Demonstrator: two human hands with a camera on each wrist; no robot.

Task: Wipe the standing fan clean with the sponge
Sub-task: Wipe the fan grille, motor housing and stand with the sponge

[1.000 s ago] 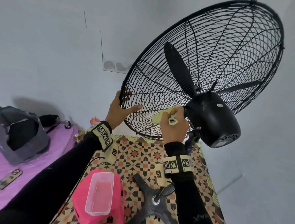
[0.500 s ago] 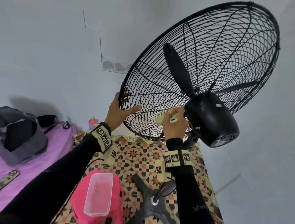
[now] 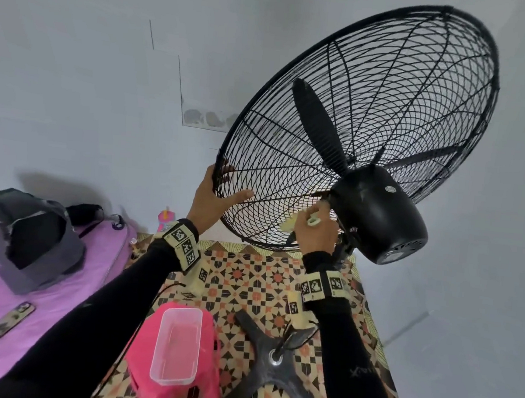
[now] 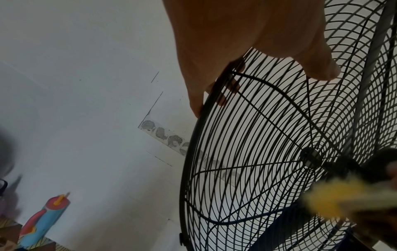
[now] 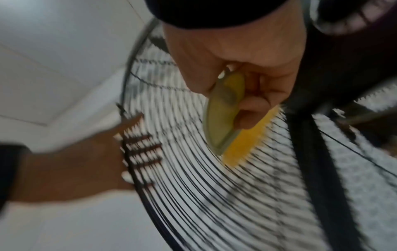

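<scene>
A black standing fan (image 3: 373, 119) fills the upper right of the head view, with its wire cage tilted and its motor housing (image 3: 380, 215) facing me. My left hand (image 3: 214, 194) grips the cage's lower left rim (image 4: 206, 108), fingers curled round the wires and thumb laid on the back grille. My right hand (image 3: 315, 232) holds a yellow sponge (image 5: 225, 115) with a clear plastic grip. It presses the sponge's yellow face (image 5: 247, 141) against the rear grille just left of the motor housing. The right wrist view is blurred by motion.
The fan's cross-shaped base (image 3: 272, 358) stands on a patterned mat (image 3: 247, 280). A clear plastic tub (image 3: 177, 343) sits on a pink stool (image 3: 203, 384) below my arms. A grey bag (image 3: 29, 238) and a phone (image 3: 11, 319) lie on a purple cover at left. Walls stand close behind and to the right.
My right hand has slid the sponge rightward along the rear grille, toward the motor housing. The left hand keeps its grip on the rim.
</scene>
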